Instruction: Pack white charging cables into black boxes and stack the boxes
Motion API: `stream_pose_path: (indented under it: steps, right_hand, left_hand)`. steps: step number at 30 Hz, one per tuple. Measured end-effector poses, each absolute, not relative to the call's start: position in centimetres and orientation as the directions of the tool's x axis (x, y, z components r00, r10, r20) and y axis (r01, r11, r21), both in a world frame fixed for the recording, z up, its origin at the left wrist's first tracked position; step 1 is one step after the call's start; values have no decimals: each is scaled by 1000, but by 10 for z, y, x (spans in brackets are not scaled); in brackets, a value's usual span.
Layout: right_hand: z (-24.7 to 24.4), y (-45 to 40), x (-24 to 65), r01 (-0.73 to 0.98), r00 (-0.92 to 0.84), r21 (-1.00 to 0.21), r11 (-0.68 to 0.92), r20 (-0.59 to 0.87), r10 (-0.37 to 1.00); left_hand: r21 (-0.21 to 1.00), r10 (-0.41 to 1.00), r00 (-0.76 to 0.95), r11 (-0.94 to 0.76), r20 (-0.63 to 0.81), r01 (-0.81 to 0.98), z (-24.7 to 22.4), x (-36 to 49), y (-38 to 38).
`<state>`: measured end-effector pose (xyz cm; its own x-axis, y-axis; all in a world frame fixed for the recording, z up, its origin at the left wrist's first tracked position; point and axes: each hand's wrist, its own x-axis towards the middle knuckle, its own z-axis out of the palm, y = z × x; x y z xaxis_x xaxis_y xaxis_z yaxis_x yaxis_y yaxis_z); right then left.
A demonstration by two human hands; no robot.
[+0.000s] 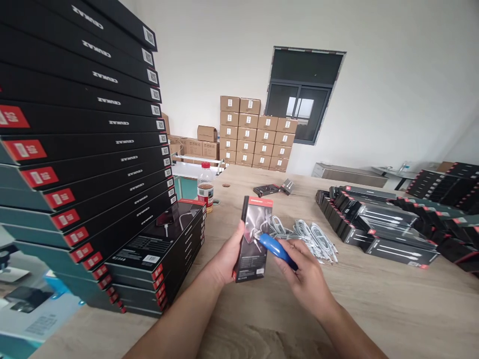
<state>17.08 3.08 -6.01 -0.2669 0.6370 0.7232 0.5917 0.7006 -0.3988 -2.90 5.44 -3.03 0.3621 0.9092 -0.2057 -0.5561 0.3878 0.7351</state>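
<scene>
My left hand (228, 257) is closed around the left edge of a slim black box (251, 262) with a red top strip and a cable picture, held upright above the table. In my right hand (309, 274) is a smooth blue handheld tool (279, 249). Its tip meets or overlaps the front of the box near the middle; I cannot tell whether it touches, nor the tool's exact kind. Behind the box and to its right lies a heap of coiled white cables (312, 239) on the wooden table (232, 319).
Tall stacks of black boxes (86, 119) rise at the left, with a lower stack (168, 239) beside them. A red-capped bottle (205, 187) stands behind. Many black boxes (396, 249) lie at the right. Two small boxes (266, 190) lie farther back; cartons (247, 134) line the wall.
</scene>
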Motion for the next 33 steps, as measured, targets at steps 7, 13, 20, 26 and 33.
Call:
stream_pose_path:
  steps: [7,13,20,26,33]
  right_hand:
    - [-44,33,184,600,118,-570,561,757,643]
    - [-44,37,191,605,64,-538,587,768,637]
    - [-54,31,171,669,-188,-442,598,677,711]
    - [-51,20,159,635,-269,-484,602,592,759]
    - [-47,12,153,582,-308,-582,568,488,816]
  left_hand:
    - [798,807,501,509,-313,-322,-35,-14,52]
    - [754,834,494,485,-246,-443,-34,-17,57]
    - [675,949,307,276,-76,-684,-33,-24,64]
    - [685,946,319,189,66,-704,-46,-23,68]
    - [775,991,49,-66,124,-629,-46,-16,68]
